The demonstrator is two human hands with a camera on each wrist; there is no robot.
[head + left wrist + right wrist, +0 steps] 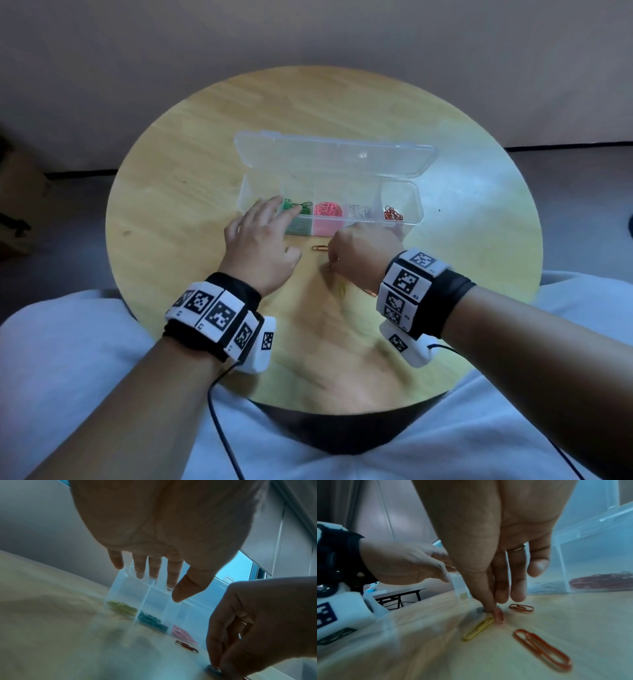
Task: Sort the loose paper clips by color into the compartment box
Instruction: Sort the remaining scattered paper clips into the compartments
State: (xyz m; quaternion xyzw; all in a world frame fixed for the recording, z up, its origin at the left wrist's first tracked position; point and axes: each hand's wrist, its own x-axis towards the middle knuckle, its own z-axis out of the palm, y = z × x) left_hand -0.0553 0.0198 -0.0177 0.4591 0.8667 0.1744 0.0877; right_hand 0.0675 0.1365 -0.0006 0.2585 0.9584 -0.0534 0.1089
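Head view: your left hand hovers with fingers spread, holding nothing, over the box at 12 o'clock. Your right hand pinches fingertips onto a pink clip; other loose clips lie just beside it.

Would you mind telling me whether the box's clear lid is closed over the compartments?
No, the lid of the compartment box lies folded back open on the table, leaving the compartments uncovered.
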